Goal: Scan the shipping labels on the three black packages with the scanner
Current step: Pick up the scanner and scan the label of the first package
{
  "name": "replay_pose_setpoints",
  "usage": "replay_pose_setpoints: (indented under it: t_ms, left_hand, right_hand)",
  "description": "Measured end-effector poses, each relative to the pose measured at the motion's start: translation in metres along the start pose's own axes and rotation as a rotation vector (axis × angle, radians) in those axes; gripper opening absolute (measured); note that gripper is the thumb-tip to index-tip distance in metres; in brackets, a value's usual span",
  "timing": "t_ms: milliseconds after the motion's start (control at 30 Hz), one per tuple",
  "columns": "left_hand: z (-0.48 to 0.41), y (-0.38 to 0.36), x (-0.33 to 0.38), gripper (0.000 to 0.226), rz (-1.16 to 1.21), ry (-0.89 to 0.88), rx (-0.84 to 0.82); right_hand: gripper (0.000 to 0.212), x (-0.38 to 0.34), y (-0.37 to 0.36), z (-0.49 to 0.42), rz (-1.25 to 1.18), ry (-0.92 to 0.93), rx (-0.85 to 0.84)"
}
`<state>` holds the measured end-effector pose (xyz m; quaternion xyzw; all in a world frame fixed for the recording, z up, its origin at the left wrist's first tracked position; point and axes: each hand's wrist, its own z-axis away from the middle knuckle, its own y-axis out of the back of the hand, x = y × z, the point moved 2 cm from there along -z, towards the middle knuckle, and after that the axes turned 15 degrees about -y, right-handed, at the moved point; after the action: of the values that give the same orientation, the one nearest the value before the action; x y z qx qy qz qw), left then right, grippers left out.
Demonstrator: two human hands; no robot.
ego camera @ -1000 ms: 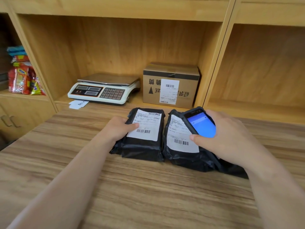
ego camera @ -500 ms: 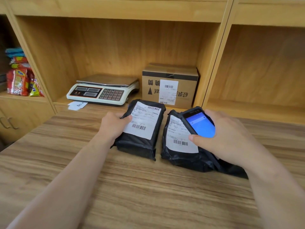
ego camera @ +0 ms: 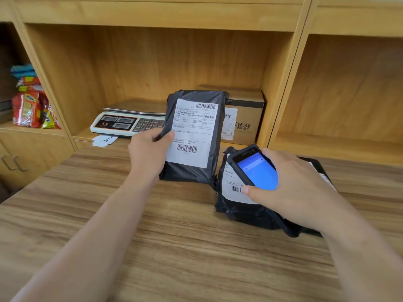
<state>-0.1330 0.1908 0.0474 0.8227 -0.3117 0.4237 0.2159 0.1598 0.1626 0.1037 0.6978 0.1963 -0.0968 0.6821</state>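
hiding third package (ego camera: 318, 168): right hand (ego camera: 298, 188)

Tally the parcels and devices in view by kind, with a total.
Black packages: 3 (held package, middle package, right package, the last mostly hidden)
Cardboard boxes: 1 (cardboard box)
Scanners: 1 (scanner)
Scales: 1 (scale)
Total: 6

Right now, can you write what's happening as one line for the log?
left hand: holds lifted package, label facing camera | right hand: holds scanner over second package | third package: mostly hidden
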Motion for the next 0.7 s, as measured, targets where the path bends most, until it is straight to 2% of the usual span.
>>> replay_pose_setpoints:
  t_ms: [133,400,567,700]
  left_hand:
    - [0.001,0.001,0.008,0.01,-0.02,-0.019,0.039]
    - [0.003,0.003,0.024,0.012,-0.061,-0.166,0.098]
    - [0.005,0.003,0.033,0.012,-0.081,-0.244,0.121]
    - [0.006,0.004,0.037,0.012,-0.089,-0.266,0.148]
  right_hand:
    - [0.076,-0.002,-0.001,0.004,-0.034,0.028,-0.032]
    - [0.07,-0.007,0.002,0.012,-0.027,0.051,-0.033]
    - [0.075,-0.012,0.004,0.017,-0.008,0.058,-0.022]
    - [0.071,-0.015,0.005,0.02,0.0,0.061,-0.025]
